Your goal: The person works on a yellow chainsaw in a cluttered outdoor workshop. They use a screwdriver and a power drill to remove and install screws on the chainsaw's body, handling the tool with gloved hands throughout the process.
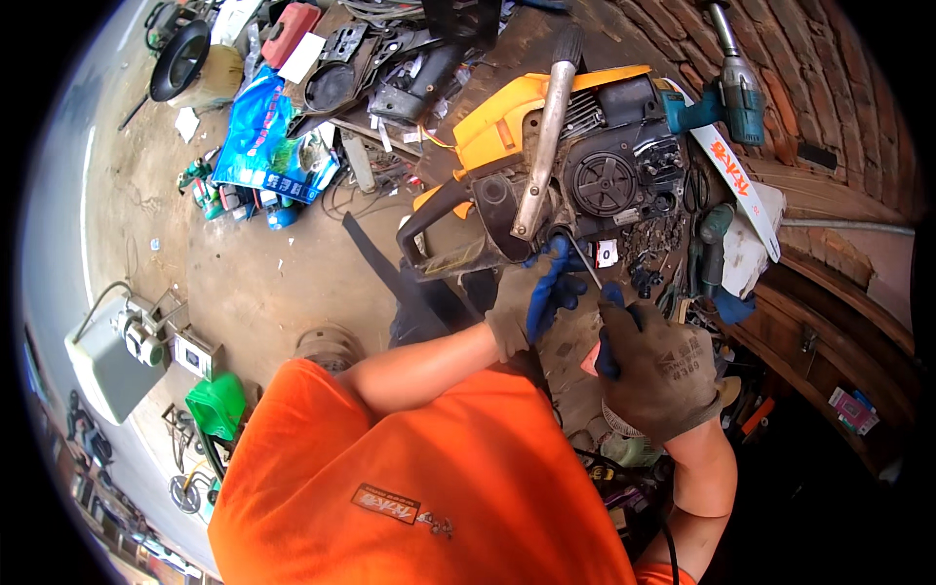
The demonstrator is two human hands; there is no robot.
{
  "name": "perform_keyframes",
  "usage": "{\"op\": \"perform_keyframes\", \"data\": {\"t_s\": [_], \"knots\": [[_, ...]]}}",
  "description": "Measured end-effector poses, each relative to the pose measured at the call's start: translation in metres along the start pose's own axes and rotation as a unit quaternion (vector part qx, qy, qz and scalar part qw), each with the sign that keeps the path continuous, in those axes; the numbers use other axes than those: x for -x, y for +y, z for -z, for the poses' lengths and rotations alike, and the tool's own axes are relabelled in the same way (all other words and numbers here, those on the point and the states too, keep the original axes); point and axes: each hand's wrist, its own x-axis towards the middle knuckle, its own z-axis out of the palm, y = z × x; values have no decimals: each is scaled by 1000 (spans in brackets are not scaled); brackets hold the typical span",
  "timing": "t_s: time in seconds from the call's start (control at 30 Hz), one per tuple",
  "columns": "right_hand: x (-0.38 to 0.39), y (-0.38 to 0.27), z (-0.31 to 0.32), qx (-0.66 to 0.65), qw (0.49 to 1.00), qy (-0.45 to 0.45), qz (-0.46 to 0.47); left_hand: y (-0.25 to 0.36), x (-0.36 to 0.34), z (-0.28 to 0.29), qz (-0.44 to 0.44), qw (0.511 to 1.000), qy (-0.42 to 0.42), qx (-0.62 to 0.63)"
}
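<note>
A chainsaw power unit [604,180] with orange covers and a dark, dirty body lies on the bench in front of me, its guide bar not fitted. A worn metal handle tube [546,146] crosses over it. My right hand [663,369], in a grey-and-blue work glove, is closed round a screwdriver [585,261]. The thin shaft slants up to the saw's near edge; the glove hides most of the handle. My left hand [548,297], gloved alike, has its fingers curled up against that same edge beside the shaft tip. What they pinch is hidden.
Right of the saw stand a teal power driver [741,97], a white guide bar [736,180] and a dark green tool [715,244]. Dirt and small parts lie beside the saw. Far left are a blue bag [258,146] and black machine parts [336,86]. A brick wall [829,107] bounds the right.
</note>
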Motion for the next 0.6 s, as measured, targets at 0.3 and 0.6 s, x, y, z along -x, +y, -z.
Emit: {"op": "perform_keyframes", "data": {"t_s": [0.3,0.6], "knots": [[13,27,27,-24,996,87,10,0,3,-14,-53,996,66,5],[-5,49,11,-29,990,110,84,-13,-3,-11,-92,995,50,3]]}}
